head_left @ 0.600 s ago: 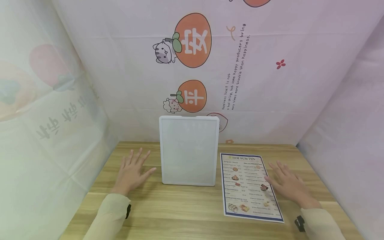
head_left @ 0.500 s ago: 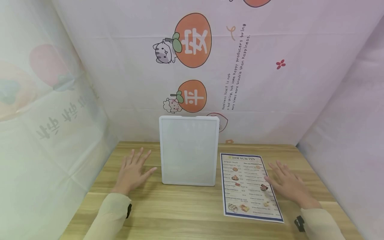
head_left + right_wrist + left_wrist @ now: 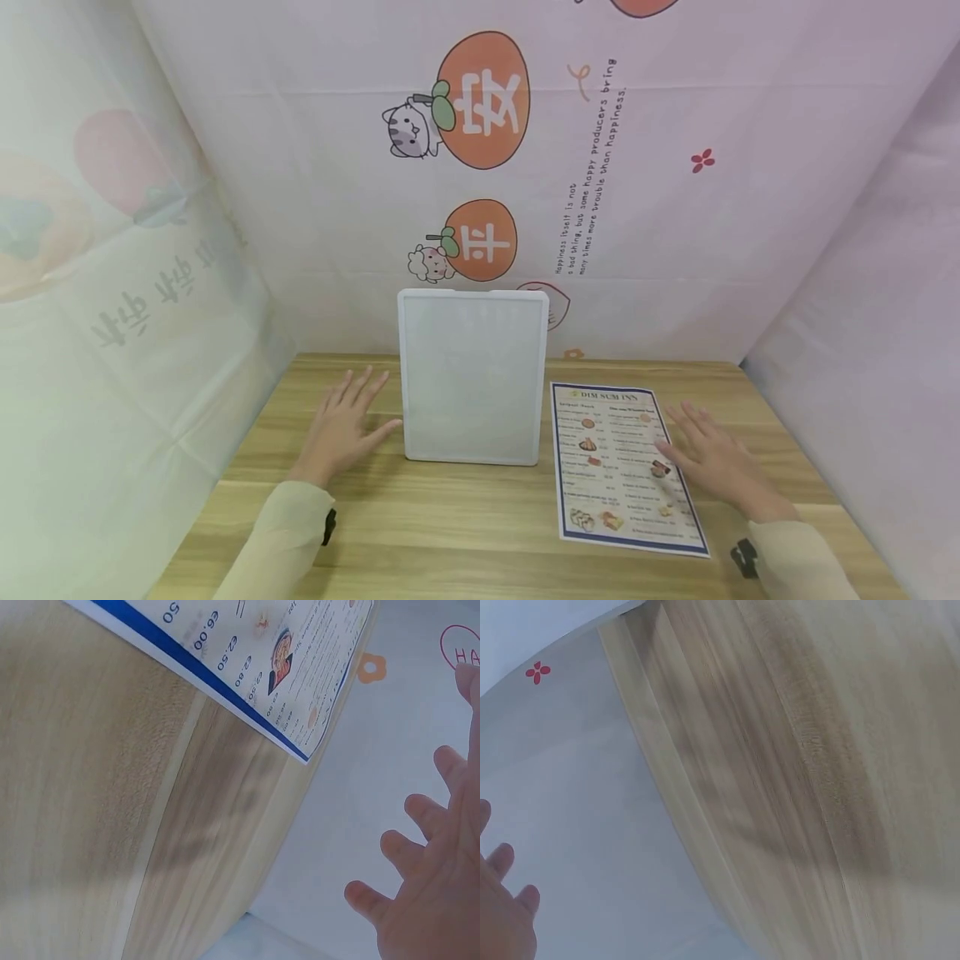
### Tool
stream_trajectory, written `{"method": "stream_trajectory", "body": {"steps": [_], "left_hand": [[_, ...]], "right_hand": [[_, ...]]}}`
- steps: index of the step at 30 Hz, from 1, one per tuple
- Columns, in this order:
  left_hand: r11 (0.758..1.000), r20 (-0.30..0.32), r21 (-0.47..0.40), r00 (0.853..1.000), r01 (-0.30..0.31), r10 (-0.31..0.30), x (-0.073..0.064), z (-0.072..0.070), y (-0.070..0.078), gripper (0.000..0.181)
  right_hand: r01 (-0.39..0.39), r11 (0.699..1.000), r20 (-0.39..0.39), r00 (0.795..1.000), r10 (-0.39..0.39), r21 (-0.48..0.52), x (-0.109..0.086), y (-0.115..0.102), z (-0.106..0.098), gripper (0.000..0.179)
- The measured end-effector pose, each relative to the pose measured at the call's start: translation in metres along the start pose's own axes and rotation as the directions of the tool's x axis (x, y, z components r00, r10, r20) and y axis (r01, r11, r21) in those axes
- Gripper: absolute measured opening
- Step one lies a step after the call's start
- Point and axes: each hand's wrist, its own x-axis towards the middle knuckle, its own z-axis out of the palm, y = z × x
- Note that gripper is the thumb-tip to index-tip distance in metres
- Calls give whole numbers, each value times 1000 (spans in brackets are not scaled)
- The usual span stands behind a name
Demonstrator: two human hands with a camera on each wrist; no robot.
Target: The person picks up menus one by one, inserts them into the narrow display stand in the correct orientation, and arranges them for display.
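Observation:
A white-framed flat panel with a pale blank face [image 3: 472, 375] stands upright in the middle of the table in the head view. To its left is my left hand [image 3: 339, 433], fingers spread and holding nothing; the thumb tip comes close to the panel's left edge. A printed "DIM SUM INN" menu sheet [image 3: 628, 471] lies flat on the right. Over its right edge my right hand [image 3: 716, 462] extends with straight fingers, also holding nothing. In the right wrist view the fingers [image 3: 403, 853] appear raised above the table, apart from the menu [image 3: 247, 656].
The wood-grain table [image 3: 450, 533] runs back to a white printed cloth [image 3: 637, 208] hanging behind it. More cloth hangs at the left [image 3: 150, 375] and right [image 3: 870, 350]. Black bands sit at both wrists beside light sleeves.
My left hand has shifted slightly right, toward the panel. My right hand has moved a little left over the menu's edge. The panel and menu have stayed in place.

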Motion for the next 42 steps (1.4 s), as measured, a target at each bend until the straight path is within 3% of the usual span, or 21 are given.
{"method": "stream_trajectory", "body": {"steps": [4, 8, 11, 16, 19, 23, 33, 37, 42], "left_hand": [[998, -30, 6, 998, -57, 57, 1, 2, 0, 83], [990, -86, 3, 986, -142, 142, 4, 2, 4, 80], [978, -149, 5, 966, -211, 209, 6, 1, 8, 78], [947, -229, 27, 920, -321, 318, 11, 4, 20, 71], [931, -236, 16, 903, -366, 359, 14, 7, 30, 69], [913, -220, -30, 894, -406, 391, 19, 15, 44, 66], [860, -225, -96, 852, -502, 473, 28, 36, 69, 60], [844, -200, -166, 855, -511, 478, 31, 42, 82, 55], [828, -116, -339, 893, -448, 436, 36, 58, 101, 46]], "right_hand": [[11, 1000, -1, 1000, -11, 12, 0, -1, 0, 73], [13, 1000, -3, 1000, -13, 12, 0, -3, 2, 74], [13, 1000, 2, 1000, -13, 20, 0, -4, 4, 75], [18, 999, 10, 1000, -18, 33, 2, -6, 8, 77], [29, 998, 4, 1000, -29, 63, 2, -7, 11, 75], [40, 993, -5, 999, -40, 109, 3, -8, 16, 72], [8, 977, 3, 1000, -9, 214, 4, -14, 20, 69], [-1, 976, 6, 1000, -1, 217, 6, -14, 22, 68], [-10, 979, 0, 1000, 11, 203, 6, -14, 24, 67]]}}
